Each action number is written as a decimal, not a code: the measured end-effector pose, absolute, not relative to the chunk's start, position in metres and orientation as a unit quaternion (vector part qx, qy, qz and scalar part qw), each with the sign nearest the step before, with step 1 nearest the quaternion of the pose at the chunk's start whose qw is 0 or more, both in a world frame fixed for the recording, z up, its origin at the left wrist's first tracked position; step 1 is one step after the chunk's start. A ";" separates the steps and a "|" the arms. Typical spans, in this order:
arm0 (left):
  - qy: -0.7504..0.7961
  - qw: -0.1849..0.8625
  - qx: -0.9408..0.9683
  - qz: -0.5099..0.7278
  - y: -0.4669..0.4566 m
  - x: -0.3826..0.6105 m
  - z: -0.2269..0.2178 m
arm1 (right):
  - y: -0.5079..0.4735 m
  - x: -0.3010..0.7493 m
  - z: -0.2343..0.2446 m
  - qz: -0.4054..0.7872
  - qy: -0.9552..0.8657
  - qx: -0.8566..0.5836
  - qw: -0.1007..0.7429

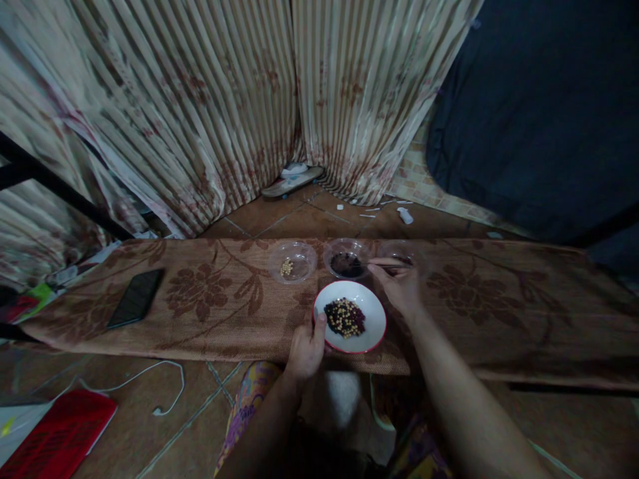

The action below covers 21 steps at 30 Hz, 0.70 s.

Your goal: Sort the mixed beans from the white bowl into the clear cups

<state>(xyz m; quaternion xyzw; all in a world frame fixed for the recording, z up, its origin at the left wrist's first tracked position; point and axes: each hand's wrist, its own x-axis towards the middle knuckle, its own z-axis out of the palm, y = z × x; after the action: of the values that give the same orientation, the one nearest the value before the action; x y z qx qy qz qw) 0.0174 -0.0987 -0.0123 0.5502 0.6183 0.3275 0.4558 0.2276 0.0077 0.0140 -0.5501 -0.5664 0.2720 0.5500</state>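
Note:
My left hand [307,346] grips the near left side of a white bowl with a red rim [377,319], its thumb over the edge. Mixed beans [344,317], black, pale yellow and dark red, lie in the bowl. My right hand [402,287] is closed on slim tweezers [394,265], whose tip reaches the middle clear plastic bowl [333,246]. Black beans [348,265] sit in that bowl. To its left, another clear bowl [305,259] holds several pale yellow beans [286,267]. A third clear bowl [399,249] is partly hidden behind my right hand; its dark contents are hard to make out.
A patterned brown cloth [234,313] covers the long narrow bench. A black phone [136,297] lies at its left. Behind are striped curtains [224,100] and a skateboard [294,183] on the tiled floor. A red basket [64,432] and white cable [180,379] lie lower left.

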 end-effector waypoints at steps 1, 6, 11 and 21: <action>0.618 0.460 0.547 0.327 -0.099 0.018 -0.012 | 0.005 0.228 0.015 0.268 -0.565 -0.550 0.554; 0.623 0.464 0.536 0.330 -0.099 0.020 -0.007 | -0.015 0.233 0.023 0.329 -0.591 -0.522 0.519; 0.621 0.456 0.547 0.329 -0.100 0.019 -0.009 | -0.032 0.240 0.020 0.437 -0.670 -0.473 0.369; 0.612 0.447 0.556 0.341 -0.100 0.019 -0.017 | -0.030 0.236 0.010 0.416 -0.701 -0.481 0.322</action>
<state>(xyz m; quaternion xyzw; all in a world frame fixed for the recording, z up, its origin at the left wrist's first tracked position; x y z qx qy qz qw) 0.0187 -0.1001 -0.0173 0.5556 0.6124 0.3407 0.4473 0.2364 -0.0296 0.0096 -0.4811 -0.7011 0.4164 0.3220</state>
